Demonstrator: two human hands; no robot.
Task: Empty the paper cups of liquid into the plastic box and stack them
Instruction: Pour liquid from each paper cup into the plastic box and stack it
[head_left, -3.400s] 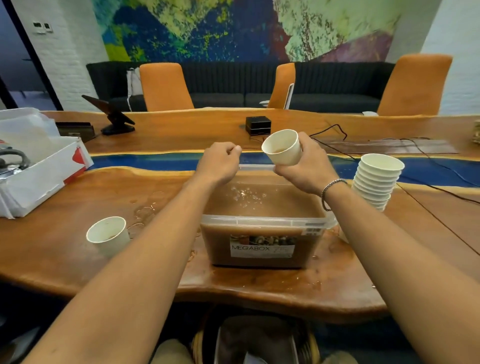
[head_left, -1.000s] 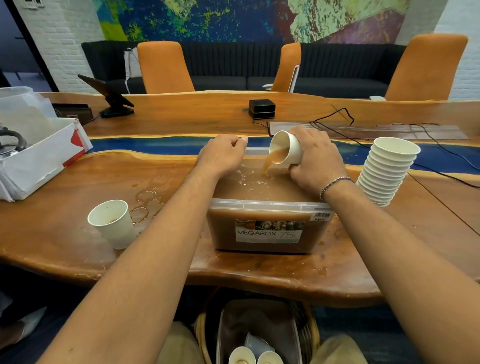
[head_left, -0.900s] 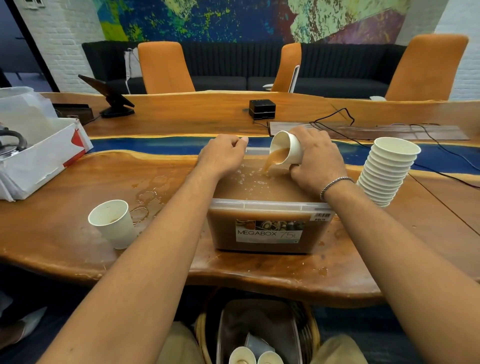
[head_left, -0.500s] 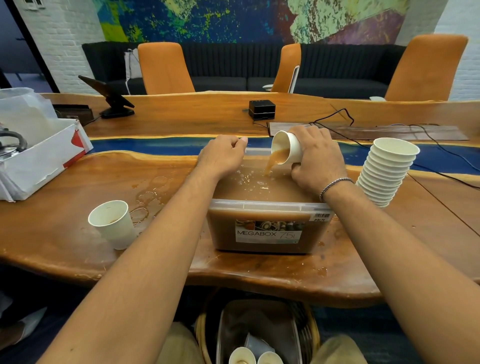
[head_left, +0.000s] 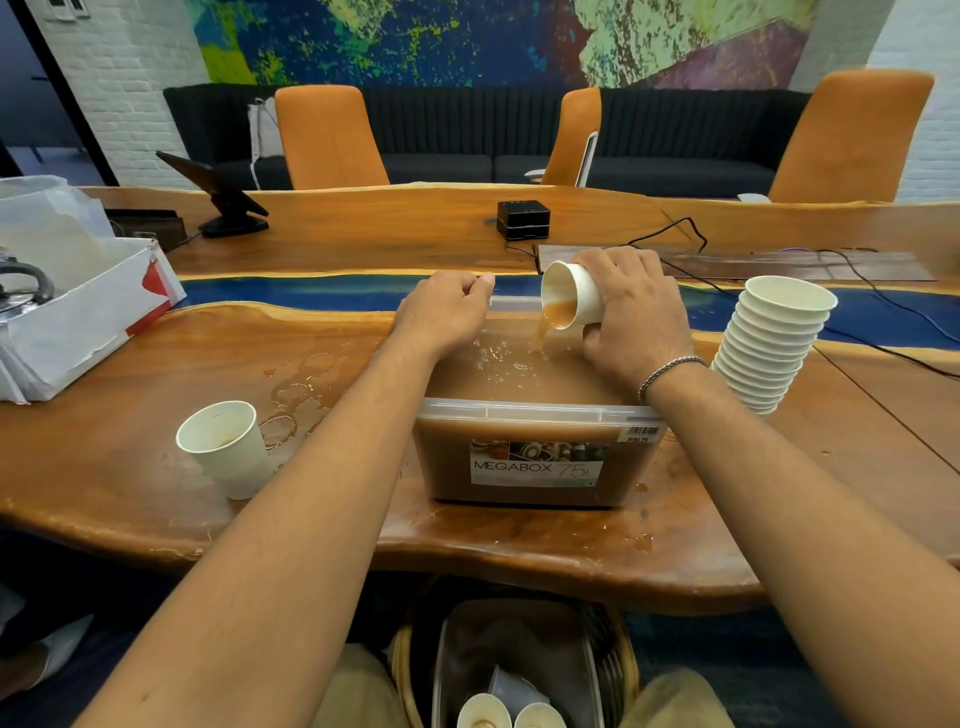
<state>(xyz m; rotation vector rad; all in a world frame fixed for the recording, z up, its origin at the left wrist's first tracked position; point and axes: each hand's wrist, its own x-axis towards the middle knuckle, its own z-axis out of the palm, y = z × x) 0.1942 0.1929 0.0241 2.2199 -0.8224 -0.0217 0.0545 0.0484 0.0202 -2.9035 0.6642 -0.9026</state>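
A clear plastic box (head_left: 540, 413), labelled MEGABOX, stands at the table's near edge, nearly full of brown liquid. My right hand (head_left: 631, 317) grips a white paper cup (head_left: 574, 300) tipped over the box's far side; brown liquid runs from its rim into the box. My left hand (head_left: 441, 314) is closed on the box's far left rim. A tall leaning stack of white cups (head_left: 771, 340) stands right of the box. One upright cup (head_left: 228, 449) with a little brown liquid stands to the left.
Puddles and drips wet the wooden table (head_left: 156, 499) left of the box. A white cardboard box (head_left: 78, 312) sits far left. Cables (head_left: 857, 312) trail behind the stack. A basket (head_left: 519, 670) holding cups stands below the table. Orange chairs line the far side.
The cup went from upright above the box to tipped low over it. It is pouring steadily, tilted slightly more now. My left hand has stayed on the rim.
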